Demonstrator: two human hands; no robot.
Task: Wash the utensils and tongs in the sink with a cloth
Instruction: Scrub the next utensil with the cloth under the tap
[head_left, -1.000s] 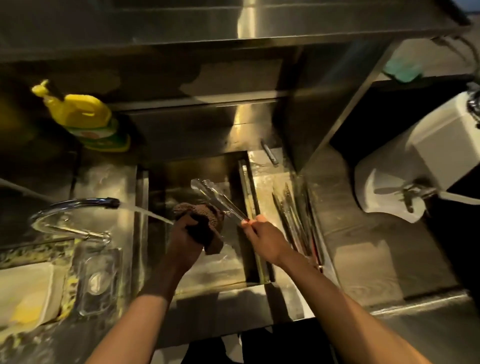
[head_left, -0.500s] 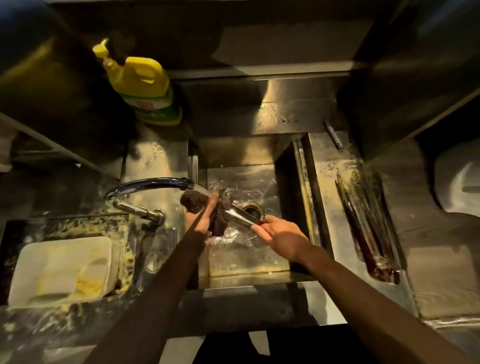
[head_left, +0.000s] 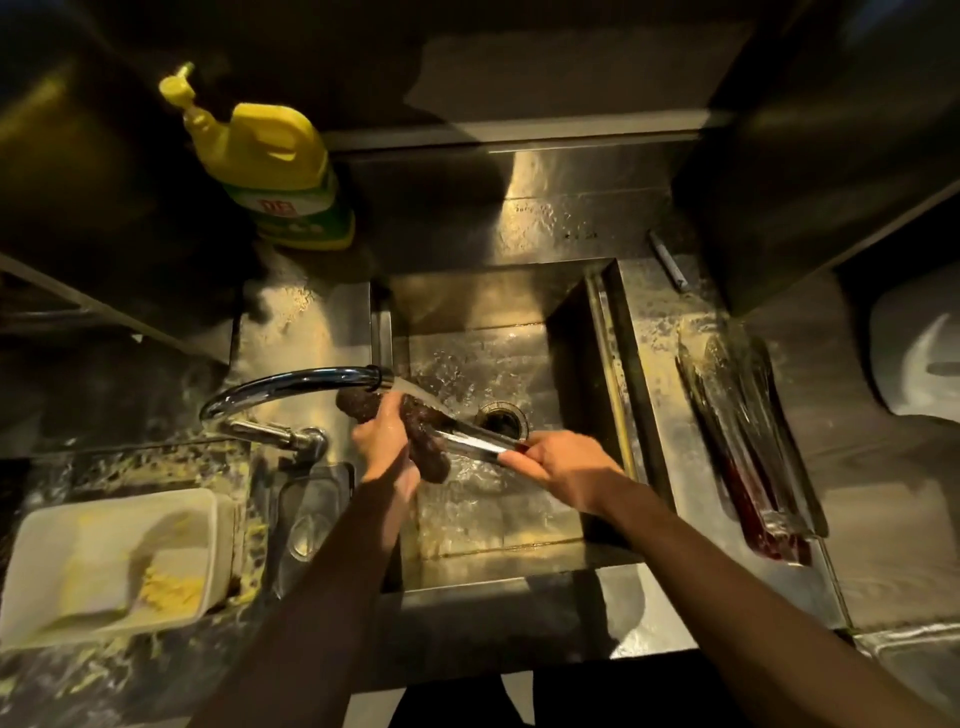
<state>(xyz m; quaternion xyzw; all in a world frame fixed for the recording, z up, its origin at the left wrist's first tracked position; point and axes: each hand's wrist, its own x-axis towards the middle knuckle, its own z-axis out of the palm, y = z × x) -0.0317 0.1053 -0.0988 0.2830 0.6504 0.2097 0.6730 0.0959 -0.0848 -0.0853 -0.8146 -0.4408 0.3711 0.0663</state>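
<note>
Over the steel sink (head_left: 571, 312), my left hand (head_left: 382, 441) grips a dark brown cloth (head_left: 426, 441) wrapped round the front part of a pair of metal tongs (head_left: 475, 439). My right hand (head_left: 561, 467) grips the tongs by their red-tipped handle end. Water streams from the curved tap (head_left: 291, 384) onto the cloth and tongs. The tongs' tips are hidden inside the cloth. More utensils (head_left: 748, 441) with dark red handles lie in a pile on the steel counter right of the sink.
A yellow detergent bottle (head_left: 270, 166) stands behind the tap. A white tub (head_left: 104, 561) with yellow residue sits at the left, beside a clear container (head_left: 311, 514). The drain (head_left: 501, 421) shows in the sink floor. A small metal rod (head_left: 667, 267) lies at the sink's back right corner.
Both hands lowered the tongs and cloth from above the sink into the tap's stream. My head turned left, shifting the sink toward the centre of view.
</note>
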